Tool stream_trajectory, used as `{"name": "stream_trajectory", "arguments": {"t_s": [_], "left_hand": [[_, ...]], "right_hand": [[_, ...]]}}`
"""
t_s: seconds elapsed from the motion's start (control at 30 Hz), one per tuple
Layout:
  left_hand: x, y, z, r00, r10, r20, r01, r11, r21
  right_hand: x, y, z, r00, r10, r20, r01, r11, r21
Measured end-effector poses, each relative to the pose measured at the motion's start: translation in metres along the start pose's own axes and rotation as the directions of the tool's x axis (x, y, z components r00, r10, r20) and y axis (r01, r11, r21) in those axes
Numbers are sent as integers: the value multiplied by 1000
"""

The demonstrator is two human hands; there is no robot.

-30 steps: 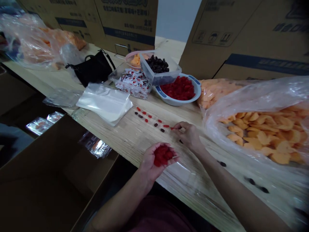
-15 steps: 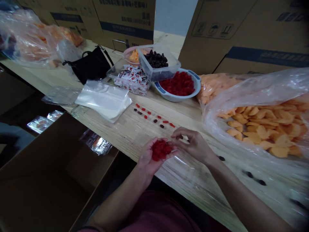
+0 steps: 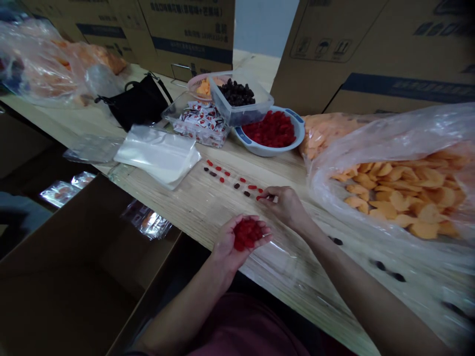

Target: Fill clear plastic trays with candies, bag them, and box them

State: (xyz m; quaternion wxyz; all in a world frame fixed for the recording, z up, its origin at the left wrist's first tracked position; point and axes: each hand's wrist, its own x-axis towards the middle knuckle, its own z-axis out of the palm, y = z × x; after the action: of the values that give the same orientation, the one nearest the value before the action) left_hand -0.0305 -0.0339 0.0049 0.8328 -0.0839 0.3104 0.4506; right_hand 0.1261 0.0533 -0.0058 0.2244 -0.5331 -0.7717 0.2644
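Note:
A small heap of red dried fruit pieces [image 3: 246, 234] lies in the palm of my left hand [image 3: 232, 242], which is cupped around it above the front edge of the table. My right hand [image 3: 284, 205] pinches one red piece [image 3: 259, 198] at the tabletop, at the near end of the rows. Several red pieces [image 3: 242, 180] and dark pieces [image 3: 236, 186] are laid out in pairs and short rows on the wood. Farther right, more dark pieces [image 3: 380, 265] lie beyond my right forearm.
Behind the rows stand a blue bowl [image 3: 300, 132] of red pieces, a clear tub [image 3: 237, 116] of dark ones and a box of sachets [image 3: 205, 118]. Clear bags [image 3: 156, 151] lie left. An open bag of orange slices [image 3: 404, 193] fills the right. A carton [image 3: 74, 277] stands below.
My right hand has moved from beside my left palm, up and slightly left to the end of the rows, with a red piece in its fingertips. My left hand stays nearly still.

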Motion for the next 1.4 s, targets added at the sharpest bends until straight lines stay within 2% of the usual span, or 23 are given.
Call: {"name": "stream_trajectory", "arguments": {"t_s": [0.1, 0.2, 0.3, 0.37, 0.43, 0.5, 0.6, 0.77, 0.9, 1.1, 1.17, 1.23, 1.3, 1.4], "left_hand": [[-1, 0, 0, 1000, 1, 3, -1, 1000, 8], [-2, -2, 0, 1000, 6, -10, -6, 1000, 19], [-2, -4, 0, 1000, -4, -25, 5, 1000, 23], [0, -7, 1, 999, -18, -32, 18, 1000, 12], [2, -12, 3, 999, -40, -27, 40, 999, -1], [4, -18, 3, 998, -70, -8, 70, 998, 1], [6, -29, 3, 994, -111, 14, 110, 993, 49], [8, -39, 3, 995, -98, 6, 96, 982, 165], [10, -38, 5, 1000, -15, 18, 10, 976, 216], [12, -37, 9, 999, 17, 33, -23, 981, 193], [13, -36, 9, 999, 21, 29, -26, 981, 194], [13, -35, 10, 1000, 7, 18, -10, 981, 194], [13, -35, 11, 1000, -9, -2, 9, 981, 192], [13, -34, 11, 999, -10, -34, 16, 981, 192]], "right_hand": [[8, 1, 10, 999, -45, 22, 49, 973, -227], [3, 0, 10, 997, -67, 47, 77, 959, -273], [-12, -6, -1, 996, -84, 11, 85, 993, -79], [-27, -14, -10, 993, -103, 62, 93, 985, 145], [-43, -20, -17, 981, -131, 146, 84, 951, 296], [-58, -24, -22, 976, -128, 177, 64, 942, 330], [-74, -20, -25, 983, -51, 175, -15, 934, 357], [-83, -4, -30, 969, 34, 244, -152, 862, 483], [-77, 2, -33, 983, 62, 172, -148, 824, 547], [-70, -2, -31, 989, 52, 135, -118, 832, 542], [-66, 3, -30, 994, 73, 78, -104, 834, 541], [-60, 13, -28, 994, 106, -31, -80, 884, 460], [-51, 26, -27, 983, 112, -149, -62, 951, 303], [-39, 41, -21, 976, 43, -216, -24, 996, 86]]}}
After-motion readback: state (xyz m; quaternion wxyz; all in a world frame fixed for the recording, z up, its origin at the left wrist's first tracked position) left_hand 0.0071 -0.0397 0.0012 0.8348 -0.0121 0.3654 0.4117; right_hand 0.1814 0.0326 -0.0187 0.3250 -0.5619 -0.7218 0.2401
